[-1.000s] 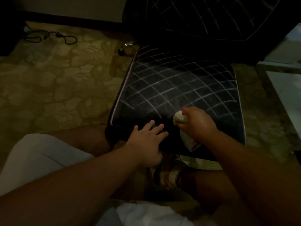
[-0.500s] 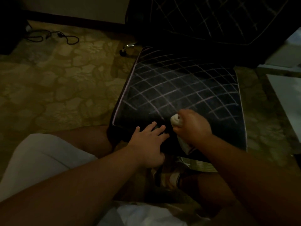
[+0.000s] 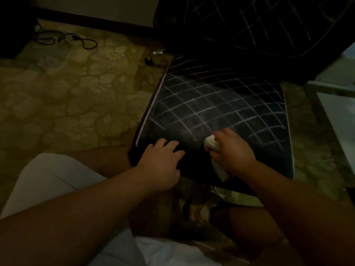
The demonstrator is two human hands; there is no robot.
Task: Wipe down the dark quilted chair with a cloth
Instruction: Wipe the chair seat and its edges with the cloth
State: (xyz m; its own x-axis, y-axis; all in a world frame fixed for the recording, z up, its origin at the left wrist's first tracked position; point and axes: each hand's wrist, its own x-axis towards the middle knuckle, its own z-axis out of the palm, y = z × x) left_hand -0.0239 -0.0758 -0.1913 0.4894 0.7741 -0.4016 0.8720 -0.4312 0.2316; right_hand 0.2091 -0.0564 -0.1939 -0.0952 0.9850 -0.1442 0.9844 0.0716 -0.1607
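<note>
**Two hands at the front edge of a quilted seat**

Both forearms reach forward and slightly inward from the bottom of my head view, meeting over the near edge of the dark quilted chair point(image 3: 221, 110), which stands on a patterned carpet point(image 3: 67, 104) in dim light. I see the left hand point(image 3: 160, 166) lying palm-down on the seat's front left corner, its fingers point(image 3: 169, 145) straight, a little spread and pointing away from me toward the backrest; it holds nothing and simply rests on the upholstery. The right hand point(image 3: 233, 153) sits just beside it, toward the middle of the front edge, knuckles up, with its fingers curled round a pale cloth point(image 3: 211, 144) and pressing it against the seat.

A bunched knob of the cloth pokes out at the thumb side of the fist, on the side facing the left hand, touching the seat surface. A second, flatter tail hangs out below the heel of the hand, over the seat's front lip. The cloth's long axis therefore runs roughly from far to near through the fist, its rounded end pointing up and to the left. The part inside the fist is hidden from me.

Beyond the seat, the quilted backrest point(image 3: 259, 25) rises at the top of the view. A black cable point(image 3: 76, 40) lies looped on the carpet at upper left.
</note>
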